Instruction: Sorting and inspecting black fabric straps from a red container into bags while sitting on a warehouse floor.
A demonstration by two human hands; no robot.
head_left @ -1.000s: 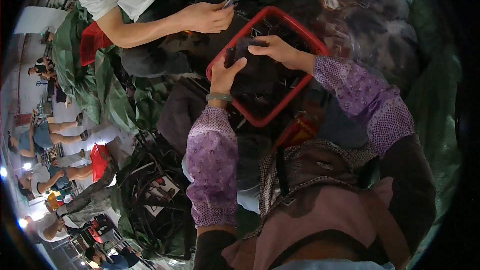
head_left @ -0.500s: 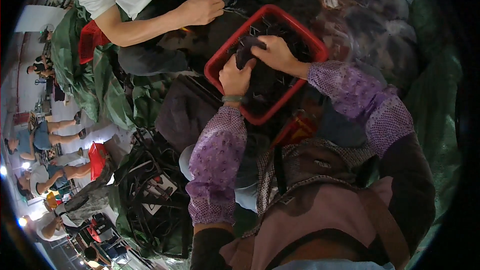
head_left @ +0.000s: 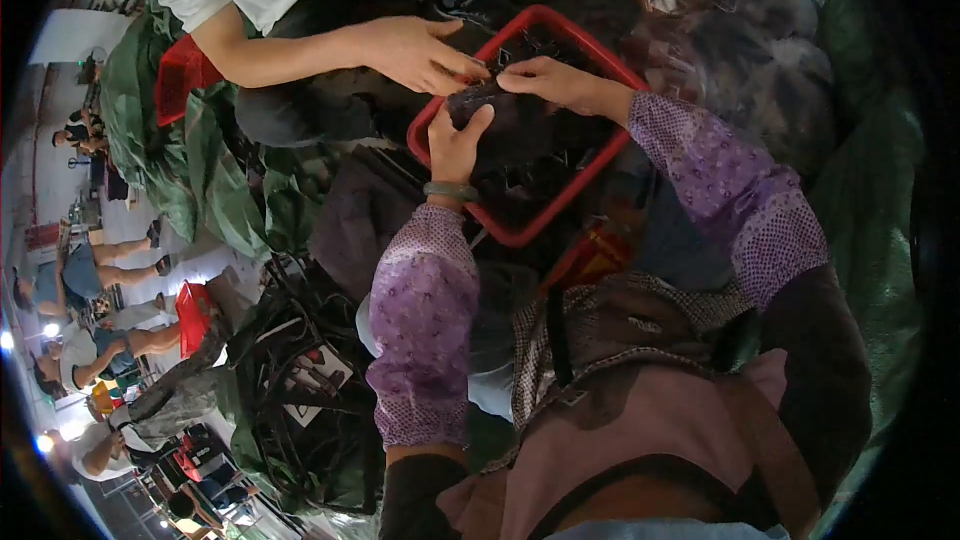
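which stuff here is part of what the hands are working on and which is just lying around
In hand:
- left hand and right hand gripping a dark bundle
- red tray beneath, full of dark pieces

Lying about:
- green sacks
- tangle of black cables
- small red crate
- a co-worker's hand near the tray

Both hands raised together, fingers point(head_left: 478, 120) curled

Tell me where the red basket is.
Head view, upper middle: the red basket sits under the left hand and right hand, beside a co-worker's hand.
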